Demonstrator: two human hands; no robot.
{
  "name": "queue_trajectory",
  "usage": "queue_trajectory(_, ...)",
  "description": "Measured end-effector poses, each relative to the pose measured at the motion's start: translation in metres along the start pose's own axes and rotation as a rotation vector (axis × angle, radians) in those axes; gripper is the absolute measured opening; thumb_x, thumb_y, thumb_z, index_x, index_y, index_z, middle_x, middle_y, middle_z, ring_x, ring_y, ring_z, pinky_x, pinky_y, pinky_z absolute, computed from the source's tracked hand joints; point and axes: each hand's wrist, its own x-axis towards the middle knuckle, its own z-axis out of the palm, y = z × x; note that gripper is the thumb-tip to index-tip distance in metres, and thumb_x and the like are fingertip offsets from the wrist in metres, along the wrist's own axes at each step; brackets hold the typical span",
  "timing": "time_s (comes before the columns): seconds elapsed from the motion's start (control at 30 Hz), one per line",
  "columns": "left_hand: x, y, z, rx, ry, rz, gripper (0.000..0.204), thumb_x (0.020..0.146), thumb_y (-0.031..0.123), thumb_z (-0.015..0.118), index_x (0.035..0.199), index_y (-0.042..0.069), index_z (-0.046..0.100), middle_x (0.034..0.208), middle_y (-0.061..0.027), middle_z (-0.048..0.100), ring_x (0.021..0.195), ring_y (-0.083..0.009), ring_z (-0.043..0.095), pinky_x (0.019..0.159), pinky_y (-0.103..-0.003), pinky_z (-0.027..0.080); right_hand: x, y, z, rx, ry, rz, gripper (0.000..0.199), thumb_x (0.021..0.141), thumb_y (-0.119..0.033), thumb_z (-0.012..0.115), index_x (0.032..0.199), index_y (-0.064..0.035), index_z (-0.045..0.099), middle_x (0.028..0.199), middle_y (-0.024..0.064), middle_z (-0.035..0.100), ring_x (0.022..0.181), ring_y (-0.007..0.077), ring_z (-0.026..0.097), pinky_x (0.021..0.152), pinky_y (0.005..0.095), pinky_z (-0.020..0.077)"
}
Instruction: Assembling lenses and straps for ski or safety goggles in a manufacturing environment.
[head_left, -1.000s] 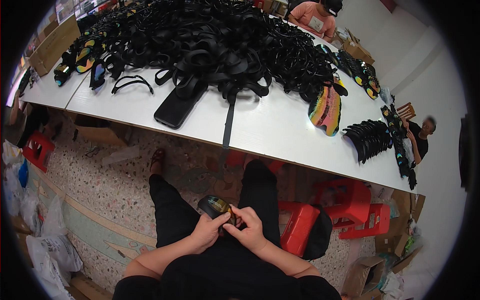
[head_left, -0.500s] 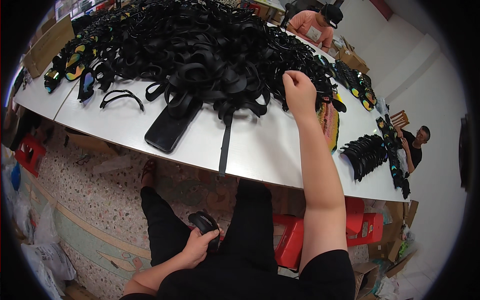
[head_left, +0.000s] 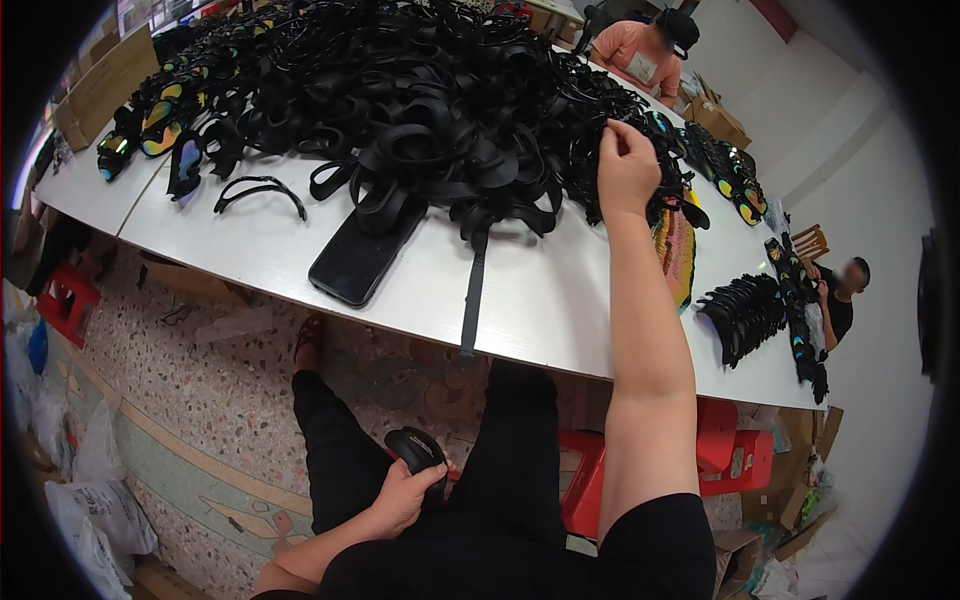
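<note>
My left hand [head_left: 407, 493] rests in my lap and grips a black goggle piece [head_left: 417, 450] between my knees. My right hand [head_left: 627, 168] is stretched out over the white table [head_left: 560, 300], fingers pinched at the right edge of a big heap of black goggle frames and straps [head_left: 420, 110]. I cannot tell what the fingers hold. A black strap [head_left: 473, 295] hangs from the heap over the table's near edge. A black phone [head_left: 365, 250] lies on the table in front of the heap.
Goggles with rainbow mirror lenses [head_left: 150, 130] lie at the far left, more stacked goggles [head_left: 745, 315] at the right. A person in an orange top [head_left: 645, 50] sits at the far side; another person [head_left: 840, 295] sits at the right. Red stools [head_left: 735, 460] stand under the table.
One second ago both hands held the black piece in my lap. My right hand then rose to the heap; since half a second ago it has stayed at the heap's right edge.
</note>
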Motion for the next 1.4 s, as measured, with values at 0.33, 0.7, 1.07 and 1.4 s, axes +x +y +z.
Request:
queue_trajectory(0.33, 0.009, 0.002, 0.017, 0.060, -0.120, 0.191, 0.029, 0.085, 0.005, 0.069, 0.113, 0.002, 0.060, 0.103, -0.0066, 0.067, 0.099, -0.0193, 0.064, 0.090, -0.033, 0.050, -0.167, -0.142, -0.207, 0.605, -0.560, 0.331, 0.026, 0.093, 0.002, 0.058, 0.118, 0.0065, 0.063, 0.078, 0.0057, 0.063, 0.065, 0.0096, 0.060, 0.059, 0.0216, 0.0485)
queue_trajectory(0.7, -0.001, -0.015, 0.056, 0.125, -0.305, 0.085, 0.036, 0.086, -0.004, 0.067, 0.120, 0.003, 0.059, 0.109, -0.0031, 0.065, 0.099, -0.0126, 0.062, 0.088, -0.027, 0.050, -0.310, -0.155, -0.270, 0.503, -0.469, 0.533, 0.025, 0.092, 0.004, 0.063, 0.117, 0.0048, 0.064, 0.077, 0.0059, 0.066, 0.062, 0.0096, 0.058, 0.056, 0.0228, 0.0467)
queue_trajectory(1.07, -0.017, -0.018, 0.066, 0.396, -0.391, 0.182, 0.031, 0.089, 0.003, 0.067, 0.118, 0.002, 0.058, 0.108, -0.0008, 0.063, 0.100, -0.0095, 0.060, 0.087, -0.027, 0.049, -0.324, -0.151, -0.287, 0.447, -0.427, 0.457, 0.024, 0.091, 0.006, 0.064, 0.115, 0.0044, 0.065, 0.082, 0.0106, 0.066, 0.065, 0.0140, 0.061, 0.059, 0.0250, 0.0493)
queue_trajectory(1.4, -0.004, -0.016, 0.076, 0.138, -0.235, 0.139, 0.033, 0.085, 0.005, 0.066, 0.117, 0.001, 0.059, 0.105, -0.0077, 0.067, 0.094, -0.0174, 0.065, 0.083, -0.033, 0.054, -0.338, -0.156, -0.295, 1.020, -0.554, 1.246, 0.026, 0.099, -0.003, 0.055, 0.124, 0.0014, 0.049, 0.100, 0.0048, 0.060, 0.083, 0.0081, 0.058, 0.073, 0.0240, 0.0498)
